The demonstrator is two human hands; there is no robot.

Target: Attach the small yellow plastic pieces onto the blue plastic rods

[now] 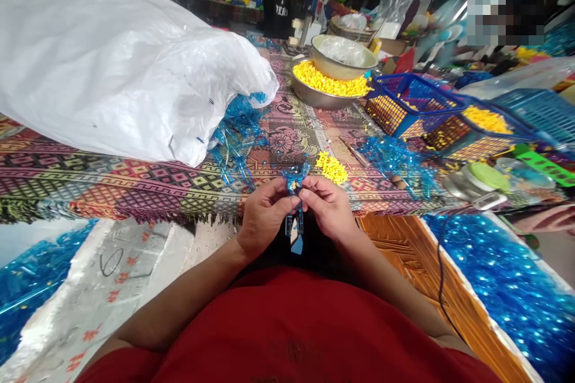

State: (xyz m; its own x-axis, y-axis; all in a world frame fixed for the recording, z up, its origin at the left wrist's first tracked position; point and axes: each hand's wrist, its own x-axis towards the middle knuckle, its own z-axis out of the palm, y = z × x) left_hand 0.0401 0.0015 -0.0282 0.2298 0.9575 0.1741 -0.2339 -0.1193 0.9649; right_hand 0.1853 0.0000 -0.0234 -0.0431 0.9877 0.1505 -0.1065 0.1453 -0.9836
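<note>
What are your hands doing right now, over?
Left hand and right hand pinching a small blue plastic piece, yellow at its middle. Small yellow pieces and blue plastic scraps just ahead on the patterned cloth.

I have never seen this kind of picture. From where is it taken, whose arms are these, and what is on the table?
A camera worn on a person's head took this picture, looking forward and down. So the red shirt and both arms belong to the wearer. The left hand and right hand together hold a small piece of shiny blue plastic with yellow bits in it. On the patterned cloth lie a small pile of yellow pieces, tangled blue plastic, a metal basin of yellow pieces, a blue basket and a large white plastic sack.
</note>
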